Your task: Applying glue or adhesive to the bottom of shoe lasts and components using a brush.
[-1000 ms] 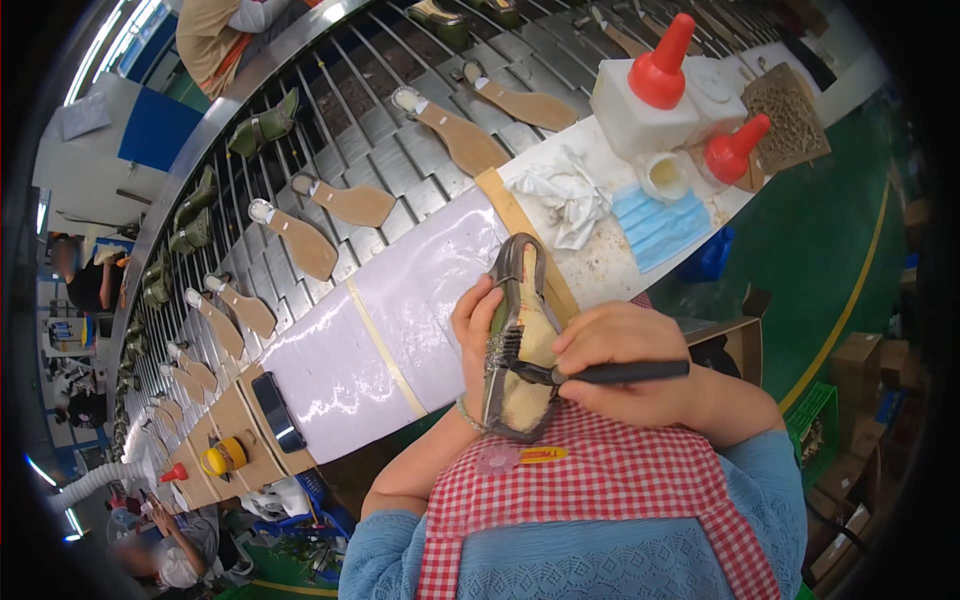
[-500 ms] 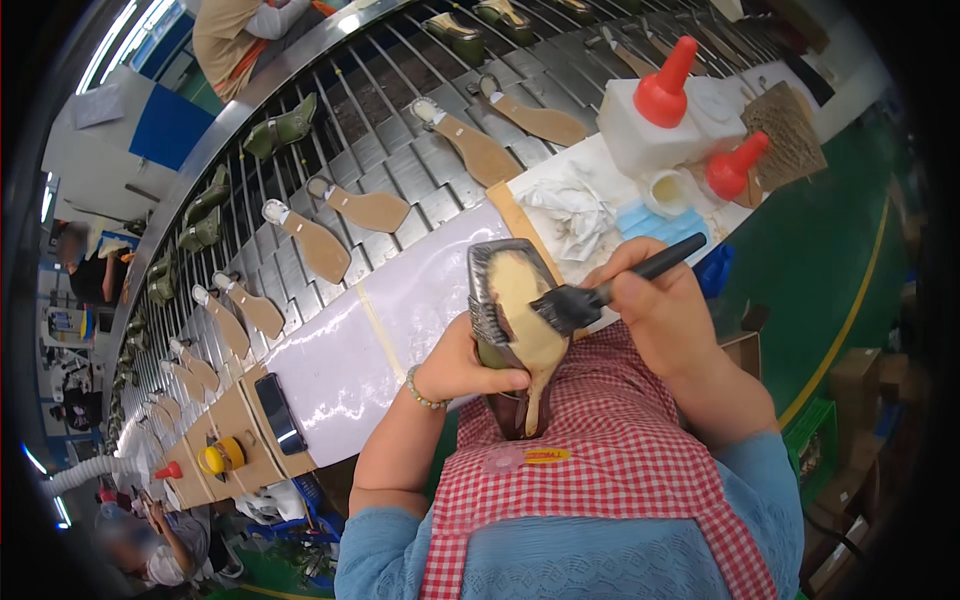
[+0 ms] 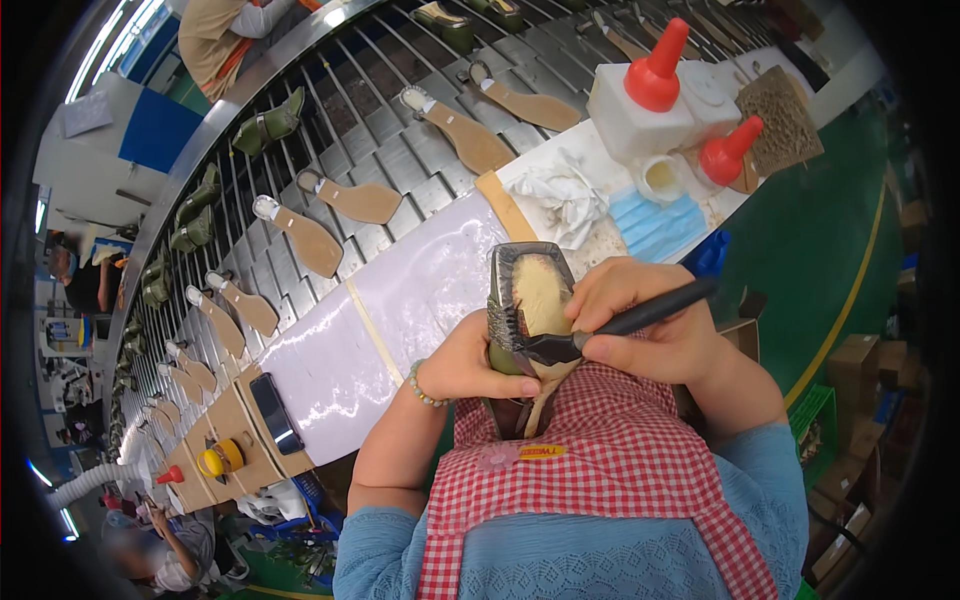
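A shoe upper on its last, olive green and dark with a cream underside facing up, is gripped by my left hand. My left thumb lies across its narrow waist, and the brown heel end points down toward my apron. My right hand is closed round the black handle of a brush. The brush's dark bristles touch the shoe's left edge near the middle of the underside. The gathered edge of the upper frames the cream surface. Part of the right edge is hidden behind my right fingers.
Past the worktable runs a slatted conveyor with brown soles and green shoes. White bottles with red nozzles, a glue cup, crumpled tissue and a blue mask stand far right. A phone lies left.
My right hand has brought the brush lower along the shoe, from the upper middle to the left edge nearer the waist. The shoe has shifted slightly right, still in my left hand.
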Motion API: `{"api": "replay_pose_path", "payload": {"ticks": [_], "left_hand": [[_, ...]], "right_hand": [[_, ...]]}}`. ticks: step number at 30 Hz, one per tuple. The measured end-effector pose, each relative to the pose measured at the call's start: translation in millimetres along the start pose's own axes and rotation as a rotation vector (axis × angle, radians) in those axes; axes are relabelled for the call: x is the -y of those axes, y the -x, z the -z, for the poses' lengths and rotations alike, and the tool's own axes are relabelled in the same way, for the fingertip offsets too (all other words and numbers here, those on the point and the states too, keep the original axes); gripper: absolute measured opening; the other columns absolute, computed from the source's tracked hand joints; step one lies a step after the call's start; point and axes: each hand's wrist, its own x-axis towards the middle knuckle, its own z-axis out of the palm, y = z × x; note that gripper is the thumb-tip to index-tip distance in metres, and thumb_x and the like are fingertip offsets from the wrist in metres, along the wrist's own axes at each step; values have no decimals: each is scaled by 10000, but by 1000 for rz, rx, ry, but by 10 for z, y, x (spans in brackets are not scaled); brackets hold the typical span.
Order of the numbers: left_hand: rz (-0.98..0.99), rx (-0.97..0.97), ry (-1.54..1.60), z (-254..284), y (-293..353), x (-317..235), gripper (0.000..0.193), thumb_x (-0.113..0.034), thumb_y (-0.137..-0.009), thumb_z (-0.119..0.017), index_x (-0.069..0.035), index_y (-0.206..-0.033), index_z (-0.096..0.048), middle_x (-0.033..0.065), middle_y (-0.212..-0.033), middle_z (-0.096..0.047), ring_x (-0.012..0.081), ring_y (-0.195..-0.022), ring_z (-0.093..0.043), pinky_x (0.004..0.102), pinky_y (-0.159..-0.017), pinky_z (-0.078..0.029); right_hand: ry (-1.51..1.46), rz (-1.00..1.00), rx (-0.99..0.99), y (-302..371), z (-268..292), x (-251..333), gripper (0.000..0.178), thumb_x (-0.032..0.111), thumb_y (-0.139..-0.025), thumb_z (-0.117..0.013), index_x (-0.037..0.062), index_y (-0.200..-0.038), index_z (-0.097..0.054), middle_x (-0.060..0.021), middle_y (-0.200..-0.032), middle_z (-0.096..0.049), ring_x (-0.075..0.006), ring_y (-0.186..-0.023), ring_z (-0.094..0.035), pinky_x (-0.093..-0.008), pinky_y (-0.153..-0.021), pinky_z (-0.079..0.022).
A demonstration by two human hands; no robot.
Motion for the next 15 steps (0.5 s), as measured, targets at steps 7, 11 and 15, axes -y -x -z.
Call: {"api": "replay_pose_path", "payload": {"ticks": [7, 11, 15], "left_hand": [[15, 49, -46, -1, -6, -13, 553, -173, -663, -824, 3, -1130, -585, 54, -1069, -623, 132, -982, -563, 288, -873, -458], [25, 33, 33, 0, -3, 49, 556, -174, -662, -824, 1, -1132, -583, 51, -1070, -621, 129, -985, -560, 288, -877, -458], [1, 49, 41, 3, -33, 48, 571, -163, -661, -822, 1, -1148, -573, 51, -1076, -618, 129, -993, -557, 295, -884, -456]], "right_hand": [[216, 170, -19, -107, 26, 53, 171, 47, -703, -746, 38, -822, -624, -103, -832, -636, -260, -797, -631, -331, -714, -490], [141, 80, 90, -41, 30, 84, 165, 52, -701, -759, 15, -811, -642, -85, -791, -649, -250, -834, -635, -343, -762, -498], [-155, -36, 21, -14, 105, 66, 148, 27, -753, -726, 6, -870, -636, -101, -880, -645, -183, -838, -620, -295, -756, -474]]}}
